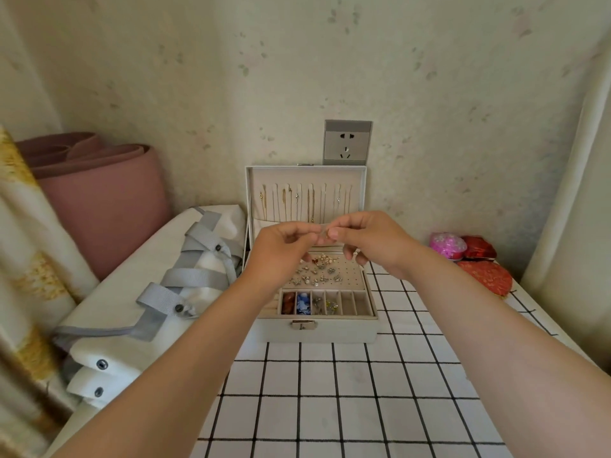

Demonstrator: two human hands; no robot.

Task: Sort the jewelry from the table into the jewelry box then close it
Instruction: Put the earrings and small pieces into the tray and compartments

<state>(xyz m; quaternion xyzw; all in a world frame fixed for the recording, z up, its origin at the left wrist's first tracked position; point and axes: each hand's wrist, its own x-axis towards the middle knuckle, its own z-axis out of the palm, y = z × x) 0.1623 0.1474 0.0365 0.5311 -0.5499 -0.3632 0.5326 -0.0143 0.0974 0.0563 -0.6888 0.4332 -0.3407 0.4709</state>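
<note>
A pale grey jewelry box [317, 332] stands open on the checked tablecloth, its lid [305, 193] upright against the wall with several thin chains hanging inside. Its tray holds several earrings [319, 269] on a perforated pad and small compartments [325, 303] with red, blue and clear pieces. Above the tray, my left hand [281, 249] and my right hand [370, 241] meet fingertip to fingertip, pinching a tiny gold earring [325, 233] between them. The piece is mostly hidden by my fingers.
A white bag with grey straps [158, 292] lies left of the box, a rolled pink mat [99, 200] behind it. Red and pink pouches [469, 256] sit at the right by the wall. A wall socket [347, 142] is above the lid.
</note>
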